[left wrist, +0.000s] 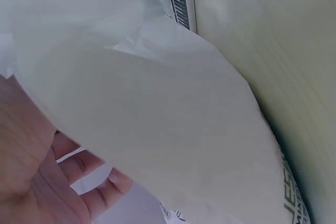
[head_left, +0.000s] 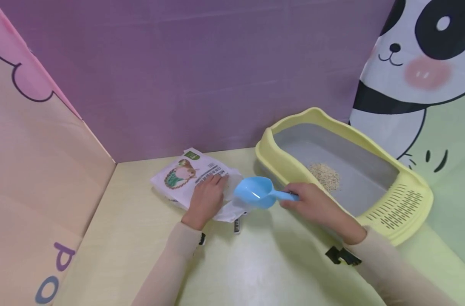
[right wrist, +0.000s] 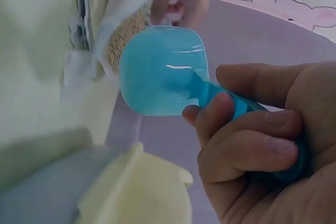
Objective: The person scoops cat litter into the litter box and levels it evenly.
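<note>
A white and pink printed bag [head_left: 182, 180] lies on the table with its torn mouth facing right. My left hand [head_left: 207, 197] grips the bag near that mouth; in the left wrist view the curled fingers of the hand [left wrist: 68, 182] are partly covered by the bag's film [left wrist: 173, 114]. With my right hand [head_left: 318, 204] I hold a light blue scoop [head_left: 255, 192] by its handle, its bowl right beside the mouth. The right wrist view shows the scoop [right wrist: 157, 72] with no pellets visible in it, and tan pellets [right wrist: 123, 40] inside the bag behind it.
A yellow-rimmed litter box [head_left: 404, 212] with a grey interior stands at the right, under my right forearm. A small pile of pellets [head_left: 325, 176] lies on its floor. A purple backdrop [head_left: 178, 76] rises behind the table [head_left: 132, 238], with printed panels at both sides.
</note>
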`<state>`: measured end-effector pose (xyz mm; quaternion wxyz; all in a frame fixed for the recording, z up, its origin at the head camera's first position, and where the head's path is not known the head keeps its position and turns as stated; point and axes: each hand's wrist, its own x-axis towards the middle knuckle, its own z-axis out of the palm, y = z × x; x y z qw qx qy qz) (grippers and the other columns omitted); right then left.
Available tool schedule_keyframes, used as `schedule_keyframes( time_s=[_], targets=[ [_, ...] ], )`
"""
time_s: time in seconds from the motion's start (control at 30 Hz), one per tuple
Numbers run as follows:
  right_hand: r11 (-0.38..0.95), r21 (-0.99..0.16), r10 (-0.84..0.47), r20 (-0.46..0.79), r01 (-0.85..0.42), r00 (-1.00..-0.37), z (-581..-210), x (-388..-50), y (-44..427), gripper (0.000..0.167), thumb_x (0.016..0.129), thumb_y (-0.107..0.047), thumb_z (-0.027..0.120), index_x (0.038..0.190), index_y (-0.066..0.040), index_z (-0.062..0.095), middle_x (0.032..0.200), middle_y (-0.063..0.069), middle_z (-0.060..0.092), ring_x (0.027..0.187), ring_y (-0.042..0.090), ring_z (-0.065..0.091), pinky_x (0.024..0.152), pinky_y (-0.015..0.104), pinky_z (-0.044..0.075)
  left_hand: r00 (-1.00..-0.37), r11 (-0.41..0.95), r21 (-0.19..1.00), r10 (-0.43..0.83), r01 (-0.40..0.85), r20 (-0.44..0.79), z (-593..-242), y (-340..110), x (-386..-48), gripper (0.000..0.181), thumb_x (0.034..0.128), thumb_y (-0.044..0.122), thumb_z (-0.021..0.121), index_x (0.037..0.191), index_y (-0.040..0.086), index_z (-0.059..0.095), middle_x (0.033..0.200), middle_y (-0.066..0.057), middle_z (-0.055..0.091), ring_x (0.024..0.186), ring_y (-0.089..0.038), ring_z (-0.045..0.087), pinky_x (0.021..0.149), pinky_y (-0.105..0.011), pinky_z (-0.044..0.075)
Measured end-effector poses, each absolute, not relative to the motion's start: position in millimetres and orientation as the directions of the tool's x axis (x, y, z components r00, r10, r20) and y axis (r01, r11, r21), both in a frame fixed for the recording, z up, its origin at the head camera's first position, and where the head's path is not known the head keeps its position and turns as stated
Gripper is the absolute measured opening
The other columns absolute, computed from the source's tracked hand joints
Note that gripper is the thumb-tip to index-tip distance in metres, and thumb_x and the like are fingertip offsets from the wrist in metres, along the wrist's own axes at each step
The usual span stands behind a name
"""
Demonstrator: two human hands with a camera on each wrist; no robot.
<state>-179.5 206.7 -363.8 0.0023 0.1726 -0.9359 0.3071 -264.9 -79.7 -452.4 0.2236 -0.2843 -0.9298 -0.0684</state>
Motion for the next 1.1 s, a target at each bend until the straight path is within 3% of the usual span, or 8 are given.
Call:
schedule_keyframes(
  time_s=[0.37,0.47,0.67,1.1],
  targets=[
    [0.751,-0.592,-0.306,0.078,-0.291,-0.949,-396,-196,173,0.008,0.094,-0.016,0.069,0.089,-0.011,0.072,0.060,-0.005,0.049,0.053,0.010,0.042,0.051,0.024,0.039,-0.771,0.838,-0.004,0.504,0.546,0.388,-451,-79,-261,0.056,0.0886,0.010,0.072,0.142,0.008,0.057,0.134,-0.011,0.067,0.123,-0.031,0.062,0.103,-0.052,0.053],
    [0.757,-0.586,-0.305,0.072,-0.288,-0.950,-401,-201,166,0.015,0.095,-0.015,0.068,0.081,-0.011,0.069,0.060,-0.005,0.047,0.052,0.010,0.042,0.050,0.025,0.039,-0.768,0.835,-0.002,0.508,0.551,0.390,-451,-80,-262,0.056,0.0888,0.008,0.072,0.142,0.008,0.057,0.134,-0.011,0.067,0.124,-0.031,0.062,0.104,-0.052,0.052],
    [0.819,-0.497,-0.307,0.043,-0.287,-0.951,-401,-210,159,0.033,0.094,-0.016,0.066,0.065,-0.016,0.050,0.059,-0.004,0.044,0.054,0.012,0.045,0.055,0.028,0.041,-0.764,0.835,-0.026,0.515,0.550,0.389,-451,-79,-262,0.050,0.0921,0.006,0.066,0.142,0.008,0.058,0.133,-0.011,0.067,0.123,-0.031,0.062,0.102,-0.053,0.053],
    [0.930,-0.287,-0.264,-0.084,-0.231,-0.961,-371,-223,136,0.030,0.089,-0.018,0.055,0.063,-0.017,0.040,0.064,-0.001,0.041,0.056,0.015,0.043,0.048,0.029,0.036,-0.773,0.838,-0.040,0.520,0.545,0.362,-446,-78,-261,0.054,0.0890,0.003,0.068,0.141,0.009,0.058,0.135,-0.009,0.067,0.125,-0.030,0.060,0.103,-0.053,0.052]
  ],
)
